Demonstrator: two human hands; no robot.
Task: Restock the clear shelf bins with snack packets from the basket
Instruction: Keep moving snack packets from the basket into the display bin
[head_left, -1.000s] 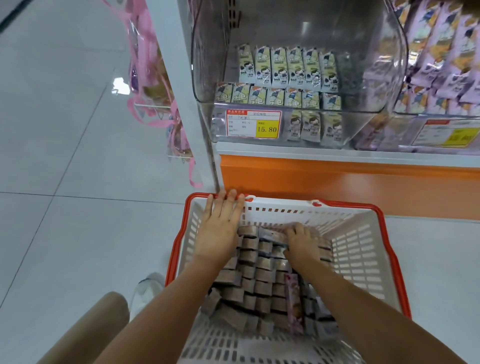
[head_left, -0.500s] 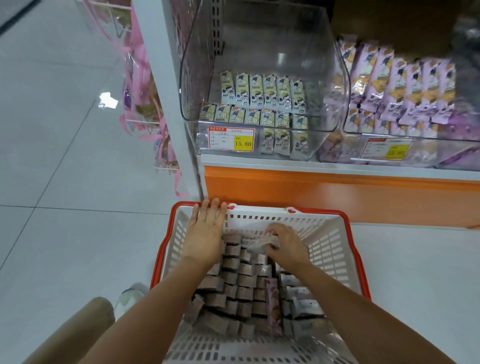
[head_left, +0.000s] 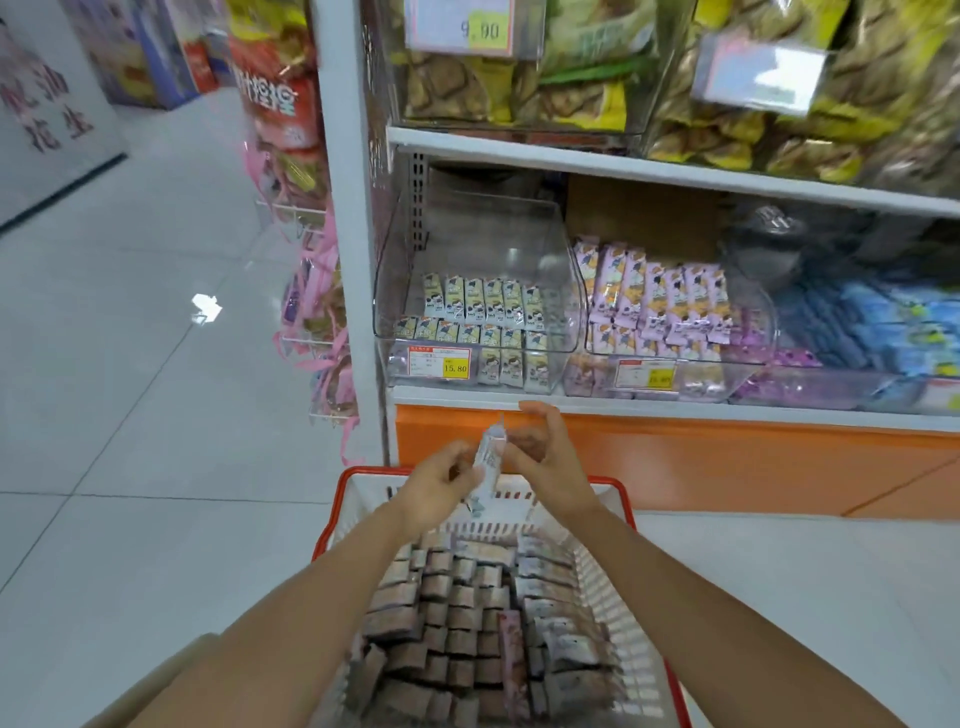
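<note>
Left hand (head_left: 434, 488) pinches the lower end of a single snack packet (head_left: 491, 457), held upright just above the basket's far rim, lower centre of frame. Right hand (head_left: 548, 457) is cupped beside the packet's top; blurred, so I can't tell if it's gripping. Basket (head_left: 621, 491), white with red rim, bottom centre: packed with rows of brownish packets (head_left: 447, 613). Clear bin (head_left: 550, 249), mid-frame: low rows of cream packets (head_left: 483, 306), 15.80 tag (head_left: 439, 361) on its front. Neighbouring bin (head_left: 753, 338) to the right: purple packets (head_left: 660, 296).
</note>
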